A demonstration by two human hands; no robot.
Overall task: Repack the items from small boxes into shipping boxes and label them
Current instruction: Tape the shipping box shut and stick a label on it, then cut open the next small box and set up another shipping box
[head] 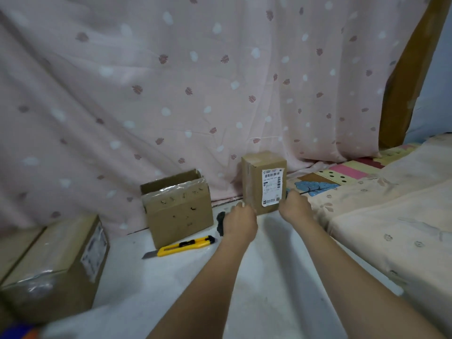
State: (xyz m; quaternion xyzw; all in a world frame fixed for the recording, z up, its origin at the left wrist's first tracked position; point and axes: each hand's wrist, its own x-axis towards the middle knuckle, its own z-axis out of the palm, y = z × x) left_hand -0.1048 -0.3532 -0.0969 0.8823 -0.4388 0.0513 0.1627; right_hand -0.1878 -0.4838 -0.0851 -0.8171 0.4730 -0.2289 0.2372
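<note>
- At the far curtain (171, 94): labelled box (264, 182) upright on floor (269, 277).
- Left hand (241, 222), right hand (294, 206) flank box base; grip unclear.
- Left: open box (178, 209), knife (181, 245).

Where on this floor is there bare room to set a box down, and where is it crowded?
Free: the white floor near the camera, between the forearms and the mattress. Crowded: the strip along the curtain, with the open box, yellow knife, dark object and labelled box.
</note>
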